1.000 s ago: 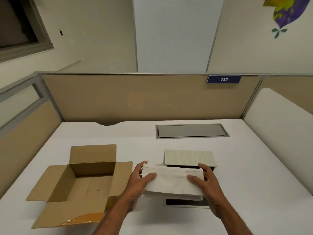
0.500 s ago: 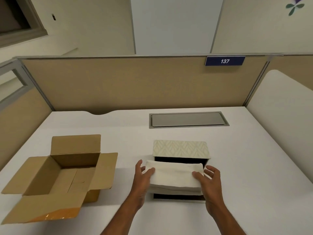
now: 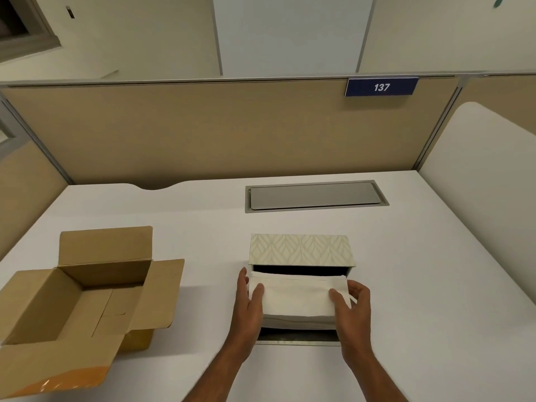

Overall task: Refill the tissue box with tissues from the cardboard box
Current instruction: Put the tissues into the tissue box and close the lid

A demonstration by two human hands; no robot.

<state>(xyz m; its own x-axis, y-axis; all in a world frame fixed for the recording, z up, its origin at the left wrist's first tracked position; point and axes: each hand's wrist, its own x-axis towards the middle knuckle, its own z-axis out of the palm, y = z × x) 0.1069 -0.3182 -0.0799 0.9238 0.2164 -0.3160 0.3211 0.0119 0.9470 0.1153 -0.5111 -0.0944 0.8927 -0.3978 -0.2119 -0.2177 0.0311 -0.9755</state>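
Note:
A white stack of tissues [image 3: 297, 300] sits between my two hands, just above the dark opening of the tissue box [image 3: 298, 339]. My left hand [image 3: 249, 309] grips the stack's left end and my right hand [image 3: 355, 311] grips its right end. The tissue box's leaf-patterned lid [image 3: 301, 250] stands open behind the stack. The box's near rim shows below the tissues. The brown cardboard box [image 3: 72, 300] stands to the left with its flaps open and its inside bare.
The white desk [image 3: 420, 285] carries both boxes. A grey cable hatch [image 3: 316, 195] is set into the desk behind the tissue box. Beige partition walls [image 3: 232, 126] close off the back and left, and a white panel [image 3: 487, 169] stands at the right.
Both hands have carried the tissue stack a little lower and further over the tissue box opening. The camera has tilted downward, so everything sits higher in view.

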